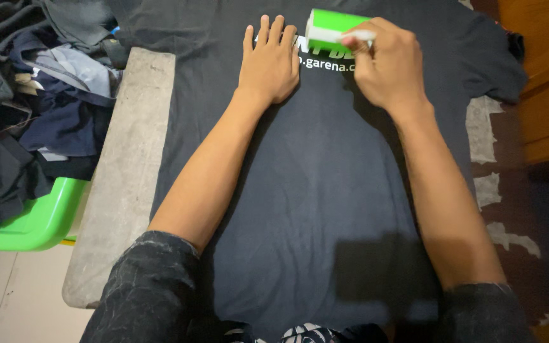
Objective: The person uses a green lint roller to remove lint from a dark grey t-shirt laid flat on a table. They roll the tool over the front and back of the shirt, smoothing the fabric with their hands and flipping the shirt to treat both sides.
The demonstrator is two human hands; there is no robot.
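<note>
On the dark T-shirt (325,190): left hand (269,60) flat, right hand's (382,63) grip around green lint roller (328,28).

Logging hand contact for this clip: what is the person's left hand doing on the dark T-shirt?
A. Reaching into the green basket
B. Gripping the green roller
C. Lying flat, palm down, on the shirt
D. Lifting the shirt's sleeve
C: the left hand lies flat with fingers spread on the dark T-shirt, while the right hand holds the green-and-white lint roller.

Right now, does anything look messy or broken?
Yes. The table's dark covering is worn through on the right, with pale patches showing. On the left, clothes are heaped untidily over a green basket. The dark T-shirt itself lies flat.
</note>
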